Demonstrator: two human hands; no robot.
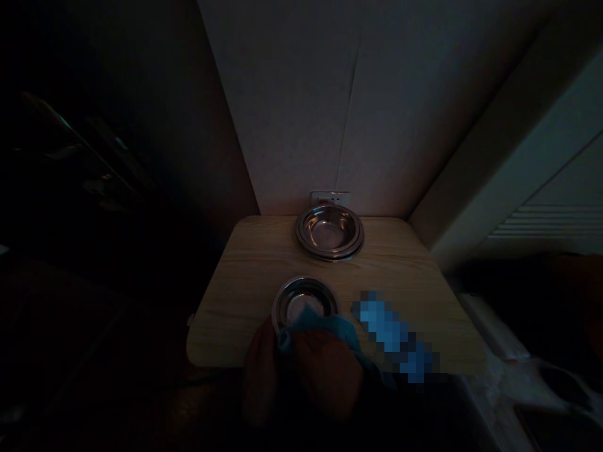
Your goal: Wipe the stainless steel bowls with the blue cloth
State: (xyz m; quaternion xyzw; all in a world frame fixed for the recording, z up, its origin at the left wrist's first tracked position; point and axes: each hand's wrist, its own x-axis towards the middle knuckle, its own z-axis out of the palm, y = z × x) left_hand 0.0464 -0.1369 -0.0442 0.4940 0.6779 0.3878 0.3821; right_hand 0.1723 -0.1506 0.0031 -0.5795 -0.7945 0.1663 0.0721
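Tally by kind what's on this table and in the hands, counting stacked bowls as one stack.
Single bowl: 1
Bowl stack: 1
Cloth: 1
Blurred blue thing, kind unclear: 1
Total: 4

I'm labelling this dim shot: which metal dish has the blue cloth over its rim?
The front dish, nearest the person. The blue cloth, under the right hand, covers part of it; the stacked dishes behind have none.

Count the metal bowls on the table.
At least 3. One bowl sits nearer the person, with a blue cloth partly in it. The others are nested in a stack at the back, below the wall socket; more may be hidden in it.
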